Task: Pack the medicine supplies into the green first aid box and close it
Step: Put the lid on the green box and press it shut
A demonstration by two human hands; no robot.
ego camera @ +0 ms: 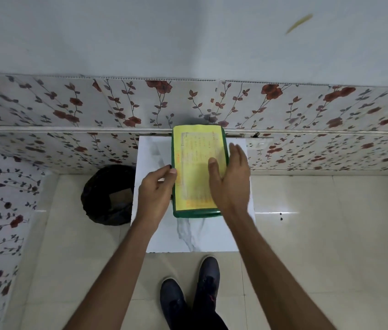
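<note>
The green first aid box (195, 213) lies on a small white marble table (202, 234), its lid down and covered by a yellow printed label (194, 163). My left hand (156, 191) touches the box's left edge, thumb and fingertips curled at the rim. My right hand (230, 177) rests flat on the lid's right side with its fingers spread. No loose medicine supplies are visible.
A black bin (108, 195) lined with a bag stands on the floor left of the table. The floral-tiled wall (307, 110) is right behind the table. My two dark shoes (190, 289) stand on the tiled floor below the table's near edge.
</note>
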